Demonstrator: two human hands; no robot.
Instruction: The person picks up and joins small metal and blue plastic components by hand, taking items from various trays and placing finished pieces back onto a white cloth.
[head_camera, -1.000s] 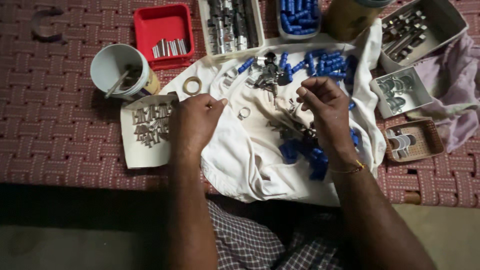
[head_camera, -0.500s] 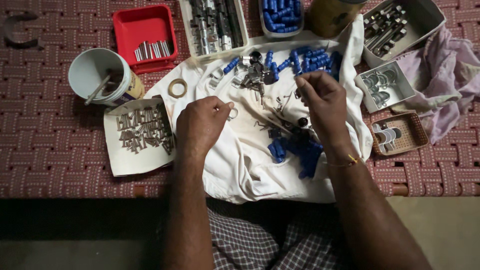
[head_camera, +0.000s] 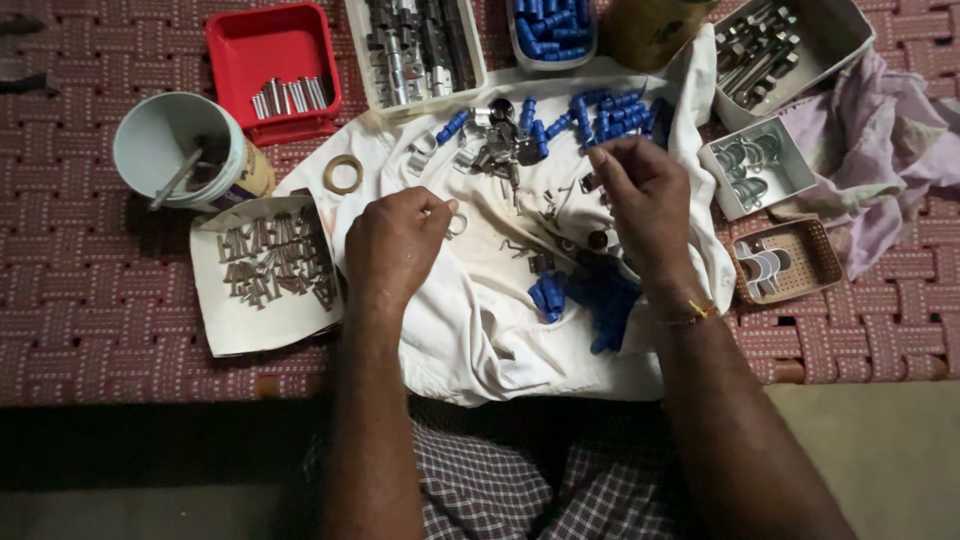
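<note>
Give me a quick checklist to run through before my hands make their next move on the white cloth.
1. Left hand over the cloth, fingertips by the small metal ring: ok. Whether it pinches the ring: cannot tell.
2. Right hand raised over the parts, fingers curled together: ok. What its grip holds: cannot tell, too small to see.
3. White cloth lying flat under both hands: ok, though its near edge hangs off the woven surface.
4. Blue parts within the right hand's reach: ok.
5. Paper sheet with metal pins beside the left hand: ok.
6. Red tray and white cup upright: ok.
</note>
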